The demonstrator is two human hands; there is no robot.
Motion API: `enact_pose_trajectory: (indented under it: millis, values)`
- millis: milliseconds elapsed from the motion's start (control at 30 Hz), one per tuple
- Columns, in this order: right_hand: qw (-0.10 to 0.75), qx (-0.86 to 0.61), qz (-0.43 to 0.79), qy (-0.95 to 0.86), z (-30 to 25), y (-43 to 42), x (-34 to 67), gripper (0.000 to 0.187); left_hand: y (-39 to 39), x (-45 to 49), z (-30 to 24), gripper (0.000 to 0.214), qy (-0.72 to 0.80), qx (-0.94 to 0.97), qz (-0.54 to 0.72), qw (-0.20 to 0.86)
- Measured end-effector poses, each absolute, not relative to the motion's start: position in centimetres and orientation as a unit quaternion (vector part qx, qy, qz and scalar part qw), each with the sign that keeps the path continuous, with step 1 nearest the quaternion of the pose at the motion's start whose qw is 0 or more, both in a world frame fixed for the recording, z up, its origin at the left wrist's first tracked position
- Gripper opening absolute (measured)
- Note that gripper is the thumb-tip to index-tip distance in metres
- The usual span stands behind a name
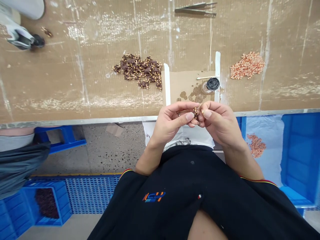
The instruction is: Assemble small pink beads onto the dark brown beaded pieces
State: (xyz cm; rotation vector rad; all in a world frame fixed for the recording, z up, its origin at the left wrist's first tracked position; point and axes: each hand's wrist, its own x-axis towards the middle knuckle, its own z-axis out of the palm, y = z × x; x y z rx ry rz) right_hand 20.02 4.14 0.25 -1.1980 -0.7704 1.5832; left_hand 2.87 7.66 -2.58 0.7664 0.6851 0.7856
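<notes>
Both hands meet at the table's near edge, in front of a taped cardboard piece (186,83). Between thumb and fingers, my left hand (172,121) pinches a small brown-and-gold piece (195,112), like those in the dark pile (142,70) beyond it. My right hand (220,121) is closed beside it, thumb against forefinger on a tiny pale bit (202,112) whose kind I cannot make out. Just past the right hand stands a small round pot with a black top (213,84). A cotton swab (206,78) lies behind the pot.
Orange-and-white small pieces (247,65) are heaped at the right. Tweezers (195,9) lie at the far side. A blue crate (300,160) with a white liner stands below the table on the right. Another person's dark clothing (20,166) shows at the left, near blue crates (63,201).
</notes>
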Motion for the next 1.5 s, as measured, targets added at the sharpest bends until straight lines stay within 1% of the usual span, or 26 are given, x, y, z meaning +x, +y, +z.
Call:
enact_pose_trajectory:
  millis: [200,367,600,733,867,1033,1167,1333,1500]
  values:
    - [0.480,-0.533,0.599,-0.354,1.1,4.0,19.4,0.056,7.6,2.9,-2.6,0.035,0.314,0.334,0.376,0.805]
    - [0.463,-0.560,0.561,-0.397,2.2,3.8,19.1,0.046,7.6,2.8,-2.9,0.036,0.322,0.334,0.374,0.803]
    - [0.441,-0.582,0.533,-0.427,2.0,4.0,19.0,0.038,7.7,2.7,-3.5,0.039,0.333,0.350,0.376,0.791]
    - [0.435,-0.587,0.534,-0.426,1.9,4.1,19.1,0.036,7.8,2.9,-3.4,0.035,0.325,0.356,0.385,0.787]
    - [0.448,-0.584,0.532,-0.419,1.8,4.2,19.0,0.034,7.9,2.9,-3.4,0.028,0.312,0.357,0.400,0.784]
    - [0.432,-0.597,0.519,-0.433,2.0,4.3,19.0,0.032,7.9,2.8,-3.5,0.033,0.328,0.375,0.392,0.773]
    - [0.417,-0.602,0.507,-0.455,2.2,4.4,19.2,0.026,8.0,2.7,-3.7,0.033,0.328,0.395,0.395,0.762]
    - [0.397,-0.602,0.496,-0.484,2.3,4.7,19.4,0.022,8.2,2.5,-3.5,0.025,0.327,0.406,0.403,0.752]
    - [0.405,-0.586,0.510,-0.482,2.2,5.0,19.5,0.022,8.1,2.5,-2.6,0.019,0.327,0.419,0.432,0.729]
